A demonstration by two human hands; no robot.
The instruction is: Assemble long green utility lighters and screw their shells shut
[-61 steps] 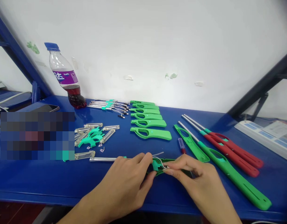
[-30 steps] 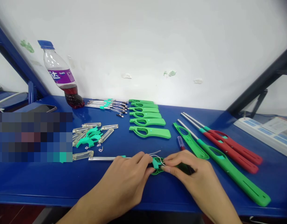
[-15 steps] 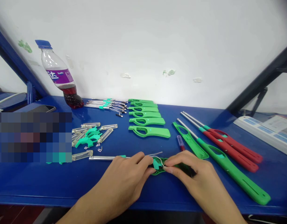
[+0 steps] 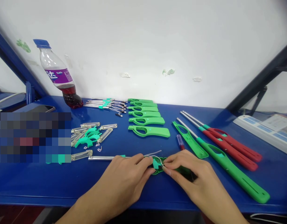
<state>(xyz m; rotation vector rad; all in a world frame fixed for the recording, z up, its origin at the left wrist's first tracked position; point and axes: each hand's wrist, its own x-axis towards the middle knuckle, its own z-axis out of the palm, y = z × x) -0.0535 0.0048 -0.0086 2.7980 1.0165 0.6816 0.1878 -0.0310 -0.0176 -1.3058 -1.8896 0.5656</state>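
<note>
A green lighter shell half (image 4: 157, 172) lies open at the table's front middle, mostly covered by my fingers. My left hand (image 4: 131, 174) is closed on it, thumb and fingertips beside a teal trigger (image 4: 155, 164) inside. From under that hand a metal lighter tube (image 4: 101, 158) sticks out to the left. My right hand (image 4: 192, 172) pinches at the shell's inside, at the end of a thin white wire (image 4: 157, 158); the exact part between its fingertips is hidden. Just behind the right hand lies a screwdriver (image 4: 180, 141) with a clear purplish handle.
Several green shells (image 4: 149, 131) line up at the back. Metal tubes with wires (image 4: 106, 104), clear fuel tanks (image 4: 81, 155) and teal triggers (image 4: 88, 140) lie left. Rightward are another shell half (image 4: 192, 143), red lighters (image 4: 229, 146), a green lighter (image 4: 234, 171) and a power strip (image 4: 262, 130). A bottle (image 4: 60, 77) stands back left.
My right fingertips have shifted very slightly at the shell's inside. Both hands otherwise keep their places, and the whole view has moved a little.
</note>
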